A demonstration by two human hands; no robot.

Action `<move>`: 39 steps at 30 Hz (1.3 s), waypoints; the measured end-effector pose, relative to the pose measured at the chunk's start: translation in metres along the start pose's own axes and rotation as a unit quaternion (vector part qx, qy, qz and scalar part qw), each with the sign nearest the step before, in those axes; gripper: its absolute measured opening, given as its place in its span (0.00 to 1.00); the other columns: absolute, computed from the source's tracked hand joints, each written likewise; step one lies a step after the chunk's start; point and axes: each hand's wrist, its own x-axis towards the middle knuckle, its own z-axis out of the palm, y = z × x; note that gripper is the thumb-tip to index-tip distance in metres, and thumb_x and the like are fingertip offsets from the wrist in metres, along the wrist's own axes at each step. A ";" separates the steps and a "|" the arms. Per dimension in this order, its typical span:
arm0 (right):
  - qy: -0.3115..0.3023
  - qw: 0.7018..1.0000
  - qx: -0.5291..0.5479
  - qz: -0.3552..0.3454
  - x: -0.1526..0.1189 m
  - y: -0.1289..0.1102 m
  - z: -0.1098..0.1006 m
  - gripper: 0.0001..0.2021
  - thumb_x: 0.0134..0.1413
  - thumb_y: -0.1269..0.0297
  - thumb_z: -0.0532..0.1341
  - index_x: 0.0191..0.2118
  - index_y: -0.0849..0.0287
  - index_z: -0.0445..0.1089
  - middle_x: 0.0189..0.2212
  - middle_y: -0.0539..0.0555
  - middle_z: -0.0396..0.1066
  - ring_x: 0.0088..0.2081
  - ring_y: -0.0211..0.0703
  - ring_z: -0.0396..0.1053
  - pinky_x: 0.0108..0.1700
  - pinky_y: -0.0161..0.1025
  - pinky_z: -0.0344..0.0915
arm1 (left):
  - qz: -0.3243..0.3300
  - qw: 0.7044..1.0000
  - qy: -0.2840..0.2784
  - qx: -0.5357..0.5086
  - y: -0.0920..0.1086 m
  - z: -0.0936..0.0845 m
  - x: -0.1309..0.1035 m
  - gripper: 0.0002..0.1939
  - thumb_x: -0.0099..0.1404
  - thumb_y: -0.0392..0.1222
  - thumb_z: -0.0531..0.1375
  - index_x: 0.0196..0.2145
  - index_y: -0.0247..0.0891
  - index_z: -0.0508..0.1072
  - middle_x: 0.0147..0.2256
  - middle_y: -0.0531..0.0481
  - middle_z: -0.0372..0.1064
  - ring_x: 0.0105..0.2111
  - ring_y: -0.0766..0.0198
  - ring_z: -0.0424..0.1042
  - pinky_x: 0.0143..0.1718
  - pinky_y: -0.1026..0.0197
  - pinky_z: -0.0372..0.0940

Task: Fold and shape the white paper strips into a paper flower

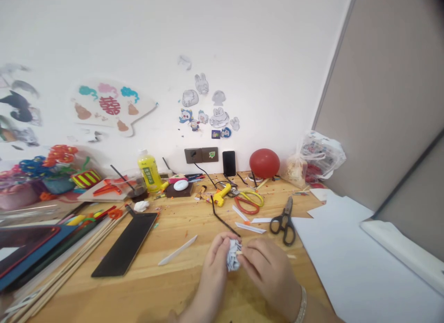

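Note:
Low in the middle of the head view, my left hand (215,260) is closed around a crumpled, pleated wad of white paper (233,257). My right hand (265,267), a bracelet on its wrist, pinches a short pale stick (239,252) whose end meets the paper wad. Whether the stick goes into the wad or only touches it I cannot tell. Just beyond my hands lies a black bent strip (222,219). White paper strips (250,228) lie past it, and another strip (178,250) is to the left. Black-handled scissors (285,223) rest beyond my right hand.
A yellow glue gun (221,195), red-and-yellow-handled scissors (249,203), a phone (229,164) and a red balloon (264,163) sit toward the wall. A yellow bottle (150,171), a dark board (125,244) and wooden sticks (78,258) are left. Large white paper (360,263) covers the right.

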 end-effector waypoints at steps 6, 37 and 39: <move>0.013 1.000 0.007 0.026 -0.006 0.000 0.006 0.08 0.59 0.68 0.54 0.30 0.60 0.68 0.23 0.52 0.70 0.27 0.40 0.68 0.29 0.36 0.63 | -0.010 1.000 0.021 -0.012 0.003 0.004 -0.001 0.13 0.55 0.51 0.57 0.30 0.38 0.69 0.29 0.50 0.68 0.28 0.63 0.66 0.29 0.64 0.61; -0.168 0.845 0.358 0.360 0.010 0.002 -0.003 0.06 0.47 0.68 0.57 0.34 0.57 0.62 0.15 0.41 0.56 0.18 0.33 0.57 0.22 0.31 0.52 | 0.026 0.998 0.001 0.055 0.006 0.006 -0.005 0.10 0.58 0.47 0.56 0.31 0.38 0.69 0.27 0.53 0.67 0.27 0.64 0.64 0.28 0.65 0.59; -0.168 0.826 0.386 0.375 0.011 0.002 -0.004 0.07 0.46 0.67 0.58 0.34 0.57 0.61 0.15 0.40 0.56 0.18 0.33 0.57 0.22 0.30 0.53 | 0.034 0.998 -0.002 0.060 0.006 0.006 -0.005 0.10 0.58 0.47 0.56 0.31 0.38 0.69 0.28 0.53 0.66 0.27 0.64 0.64 0.29 0.65 0.59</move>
